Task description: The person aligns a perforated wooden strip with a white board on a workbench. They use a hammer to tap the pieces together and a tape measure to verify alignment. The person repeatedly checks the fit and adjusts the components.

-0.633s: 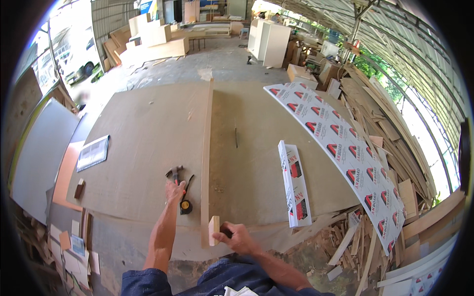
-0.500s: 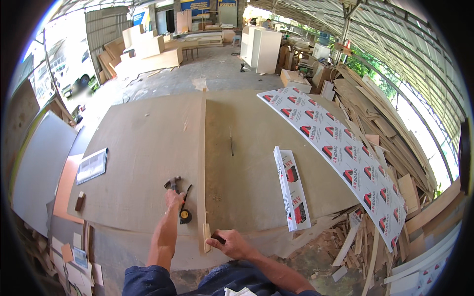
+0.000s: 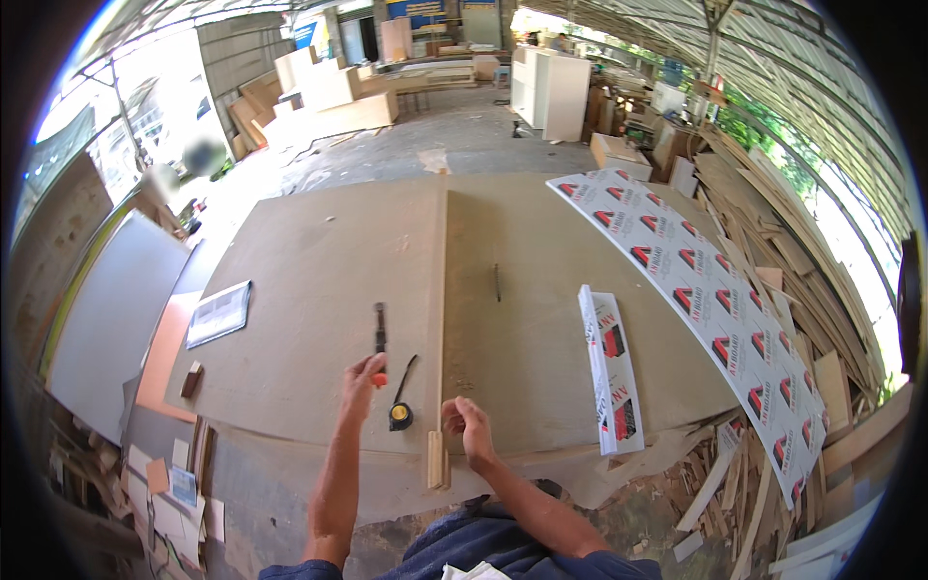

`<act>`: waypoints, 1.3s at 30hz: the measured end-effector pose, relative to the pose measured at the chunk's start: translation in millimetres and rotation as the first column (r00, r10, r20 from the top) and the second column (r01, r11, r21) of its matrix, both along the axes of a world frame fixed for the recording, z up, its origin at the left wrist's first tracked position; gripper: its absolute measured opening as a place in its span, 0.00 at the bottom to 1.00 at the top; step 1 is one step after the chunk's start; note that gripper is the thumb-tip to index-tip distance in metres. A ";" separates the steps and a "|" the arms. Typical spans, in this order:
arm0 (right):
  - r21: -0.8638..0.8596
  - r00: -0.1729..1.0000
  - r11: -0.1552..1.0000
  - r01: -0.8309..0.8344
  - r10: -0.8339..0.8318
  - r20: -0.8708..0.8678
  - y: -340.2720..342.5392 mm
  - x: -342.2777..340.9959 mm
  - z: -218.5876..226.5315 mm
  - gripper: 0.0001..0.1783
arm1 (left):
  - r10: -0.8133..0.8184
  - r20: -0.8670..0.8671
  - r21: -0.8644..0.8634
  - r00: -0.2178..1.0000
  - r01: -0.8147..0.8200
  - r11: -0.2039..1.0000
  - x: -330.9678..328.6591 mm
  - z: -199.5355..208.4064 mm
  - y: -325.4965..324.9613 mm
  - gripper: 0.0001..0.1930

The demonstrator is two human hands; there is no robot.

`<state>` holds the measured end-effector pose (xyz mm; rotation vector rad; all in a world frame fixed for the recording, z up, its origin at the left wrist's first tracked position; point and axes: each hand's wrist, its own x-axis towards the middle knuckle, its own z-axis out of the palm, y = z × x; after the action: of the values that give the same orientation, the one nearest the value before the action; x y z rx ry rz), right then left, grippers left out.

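Observation:
My left hand (image 3: pixel 363 380) is closed around a hammer (image 3: pixel 380 329), whose dark upper part points away from me and whose red-orange end shows by my fingers. My right hand (image 3: pixel 468 428) is raised just right of a long wooden strip (image 3: pixel 443 290), its fingers curled together; whatever they may hold is too small to make out. The strip runs front to back over a large brown board (image 3: pixel 309 280). At its near end lies a short pale wood block (image 3: pixel 437 459). A tape measure (image 3: pixel 399 416), black and yellow, rests between my left hand and the strip.
A narrow white wrapped piece (image 3: pixel 611 377) and a long printed panel (image 3: pixel 696 309) lie to the right. Farther left are a clear-covered sheet (image 3: pixel 219 313) and a small brown block (image 3: pixel 192 379). Scrap wood (image 3: pixel 735 483) litters the floor at right, beside stacked planks (image 3: pixel 773 232).
My right hand has come off the strip's near end and moved farther forward. The hammer has swung round to point straight away from me. The whole view has shifted, so everything sits farther right.

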<state>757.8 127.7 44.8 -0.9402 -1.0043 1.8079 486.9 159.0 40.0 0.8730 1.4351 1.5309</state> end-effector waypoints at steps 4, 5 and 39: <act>0.014 0.978 0.994 -0.110 0.111 -0.175 8.2 -23.8 28.5 0.21 | -0.176 0.126 0.034 0.976 0.173 0.984 73.7 23.5 -34.4 0.15; 0.052 0.961 0.988 -0.145 0.153 -0.232 5.5 -29.0 33.3 0.20 | -0.257 0.264 0.047 0.930 0.254 0.966 83.0 13.2 -39.9 0.15; -0.177 0.840 0.823 0.539 -0.511 0.182 29.0 -13.3 -80.5 0.17 | -0.258 0.137 -0.022 0.956 0.263 0.965 113.8 -70.9 -67.4 0.37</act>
<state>744.5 156.7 -35.7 -1.3364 -0.5358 1.4125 600.7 91.6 -30.9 0.8804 1.1988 1.3313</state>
